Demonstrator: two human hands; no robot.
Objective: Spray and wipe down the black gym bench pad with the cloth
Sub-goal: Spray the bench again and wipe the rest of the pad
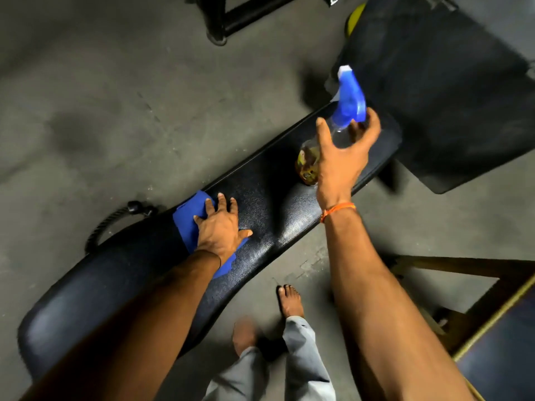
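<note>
Left hand [221, 227] flat, fingers straight and spread, pressing the blue cloth [188, 221] onto the bench pad [260, 192]; no curl round the fabric. Right hand [341, 157] at the neck of the spray bottle [348, 102], thumb splayed on one side, fingers on the other. Bottle head is blurred, so cannot tell whether the hand grasps it or sits loose about it. Bottle is near the far end of the pad, base apparently resting on the black cover, well apart from the cloth. Cloth lies mid-pad. Step in hand, by my reading: the spraying, cloth held ready. Pad too dark to judge wetness. Next move needs a firm hold on the neck, a finger on the trigger, nozzle aimed at the bare stretch between cloth and bottle, then long strokes with the cloth
</note>
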